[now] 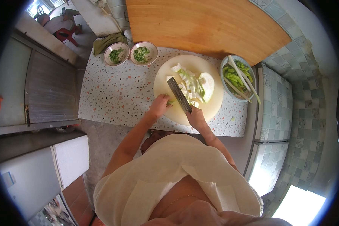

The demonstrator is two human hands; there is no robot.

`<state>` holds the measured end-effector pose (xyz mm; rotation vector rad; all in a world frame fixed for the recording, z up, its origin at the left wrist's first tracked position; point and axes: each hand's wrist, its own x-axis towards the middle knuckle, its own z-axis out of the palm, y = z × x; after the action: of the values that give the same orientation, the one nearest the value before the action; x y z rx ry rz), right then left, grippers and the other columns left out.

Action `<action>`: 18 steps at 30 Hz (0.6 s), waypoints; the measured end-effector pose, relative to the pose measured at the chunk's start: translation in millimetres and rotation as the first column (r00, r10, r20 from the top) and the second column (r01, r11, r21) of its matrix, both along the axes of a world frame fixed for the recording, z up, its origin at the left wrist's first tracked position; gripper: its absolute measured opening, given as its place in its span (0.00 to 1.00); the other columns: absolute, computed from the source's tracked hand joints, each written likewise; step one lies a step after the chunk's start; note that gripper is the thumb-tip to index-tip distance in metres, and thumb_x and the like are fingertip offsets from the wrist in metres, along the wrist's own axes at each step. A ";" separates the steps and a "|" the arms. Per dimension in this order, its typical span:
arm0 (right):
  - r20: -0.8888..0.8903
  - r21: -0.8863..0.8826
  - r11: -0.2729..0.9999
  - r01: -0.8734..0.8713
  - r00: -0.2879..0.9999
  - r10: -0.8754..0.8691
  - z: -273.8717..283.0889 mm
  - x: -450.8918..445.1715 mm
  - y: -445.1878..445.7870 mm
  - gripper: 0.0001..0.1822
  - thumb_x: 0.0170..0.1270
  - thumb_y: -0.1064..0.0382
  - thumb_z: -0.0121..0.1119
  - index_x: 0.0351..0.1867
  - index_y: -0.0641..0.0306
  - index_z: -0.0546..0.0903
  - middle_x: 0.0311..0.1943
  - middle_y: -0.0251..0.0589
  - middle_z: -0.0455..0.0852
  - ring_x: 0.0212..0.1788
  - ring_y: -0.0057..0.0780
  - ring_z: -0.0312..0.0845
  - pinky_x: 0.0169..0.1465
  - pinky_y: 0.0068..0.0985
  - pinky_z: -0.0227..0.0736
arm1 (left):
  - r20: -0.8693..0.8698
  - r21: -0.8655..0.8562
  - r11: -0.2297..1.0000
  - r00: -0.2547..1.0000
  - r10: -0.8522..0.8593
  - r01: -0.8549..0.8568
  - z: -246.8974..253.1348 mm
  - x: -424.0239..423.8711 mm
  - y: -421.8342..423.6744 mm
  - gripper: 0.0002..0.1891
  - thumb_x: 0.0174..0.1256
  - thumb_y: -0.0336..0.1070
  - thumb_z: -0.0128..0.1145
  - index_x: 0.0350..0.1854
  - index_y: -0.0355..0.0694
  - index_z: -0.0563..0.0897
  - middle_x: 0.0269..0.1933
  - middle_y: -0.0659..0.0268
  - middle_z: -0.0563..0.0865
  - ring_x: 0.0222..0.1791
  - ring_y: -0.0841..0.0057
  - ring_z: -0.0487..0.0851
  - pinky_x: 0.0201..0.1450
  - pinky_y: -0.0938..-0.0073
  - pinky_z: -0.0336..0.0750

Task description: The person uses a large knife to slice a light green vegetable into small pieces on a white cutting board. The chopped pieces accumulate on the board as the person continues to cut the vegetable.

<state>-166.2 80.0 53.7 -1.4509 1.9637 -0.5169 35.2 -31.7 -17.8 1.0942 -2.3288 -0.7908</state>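
Note:
My right hand [197, 117] grips the handle of a kitchen knife [178, 94]. Its broad dark blade slants up and left across a round, pale cutting board [163, 76], seen nearly edge-on. On the board's left edge, my left hand [159, 106] has a small green piece of gourd [171, 102] at its fingertips, largely hidden by the fingers. Right of the blade lies a heap of cut gourd pieces [189, 80], white-fleshed with pale green rind. Against the heap rests a larger cut gourd chunk [208, 86]. One white bit [169, 78] sits by the blade's tip.
Two bowls [105, 58] [155, 50] of chopped greens stand at the speckled counter's [113, 93] back left, beside a green cloth [108, 42]. A basket [222, 76] at right holds green peppers and long pale stalks. A wooden panel [203, 25] leans behind. A person [59, 24] sits far left.

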 end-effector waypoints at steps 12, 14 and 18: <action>-0.039 -0.027 0.998 -0.054 0.998 0.052 -0.5 4.6 7.9 0.13 0.65 0.64 0.59 0.46 0.72 0.82 0.29 0.65 0.86 0.36 0.64 0.84 0.43 0.49 0.80 | -0.172 0.200 0.961 0.958 0.228 -0.193 -0.4 -6.1 43.7 0.07 0.60 0.30 0.68 0.37 0.35 0.85 0.35 0.51 0.86 0.36 0.50 0.86 0.40 0.55 0.81; -0.081 -0.042 0.992 -0.120 0.990 0.116 4.6 6.0 6.7 0.11 0.66 0.65 0.59 0.44 0.71 0.81 0.28 0.64 0.85 0.35 0.63 0.84 0.42 0.49 0.80 | -0.242 0.101 0.982 0.954 0.179 -0.159 5.9 -4.8 49.1 0.08 0.60 0.28 0.67 0.40 0.34 0.85 0.39 0.53 0.85 0.40 0.51 0.84 0.43 0.56 0.80; -0.228 -0.014 0.955 -0.297 0.930 0.287 10.4 7.8 -4.0 0.07 0.67 0.65 0.57 0.41 0.67 0.79 0.25 0.60 0.85 0.32 0.59 0.86 0.38 0.49 0.82 | -0.336 -0.080 0.986 0.936 0.110 -0.145 2.3 -9.1 56.5 0.09 0.59 0.25 0.66 0.41 0.35 0.84 0.42 0.57 0.84 0.45 0.54 0.82 0.48 0.58 0.79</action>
<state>-158.4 76.0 64.2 -1.8634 1.8629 -0.2773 26.1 24.8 -15.5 0.9731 -1.9745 -0.7332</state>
